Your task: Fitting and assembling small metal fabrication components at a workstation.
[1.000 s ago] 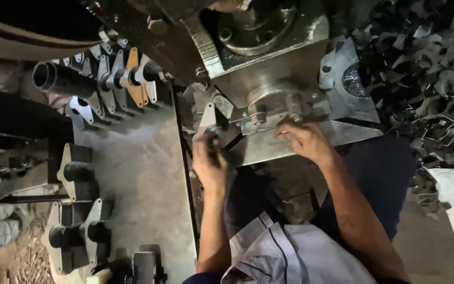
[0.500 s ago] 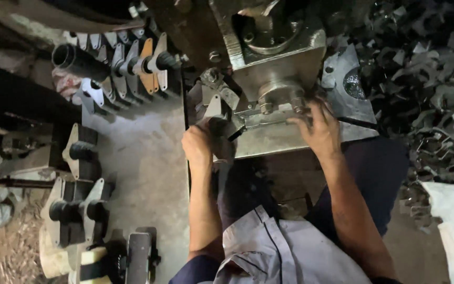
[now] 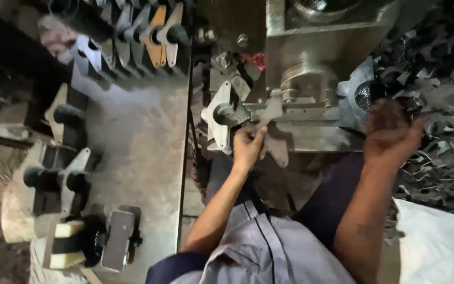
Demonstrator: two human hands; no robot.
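Left hand (image 3: 248, 144) pinching a flat metal blank (image 3: 272, 113) at the press machine (image 3: 311, 79) bed, right hand (image 3: 390, 134) blurred over the pile of dark stamped scrap pieces (image 3: 437, 158), grip impossible to tell, row of plates on a rod (image 3: 137, 31) beyond the grey workbench (image 3: 137, 152)

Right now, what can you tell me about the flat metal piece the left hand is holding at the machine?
The flat metal piece is a thin, dull grey plate cut to an odd shape, narrow at the top and wider, with a lobe, at the bottom. It hangs roughly upright against the front of the grey metal machine, its top under the machine's lower fittings. The left hand pinches its left edge with the fingertips. The right hand is apart from it, over the heap of metal scraps.
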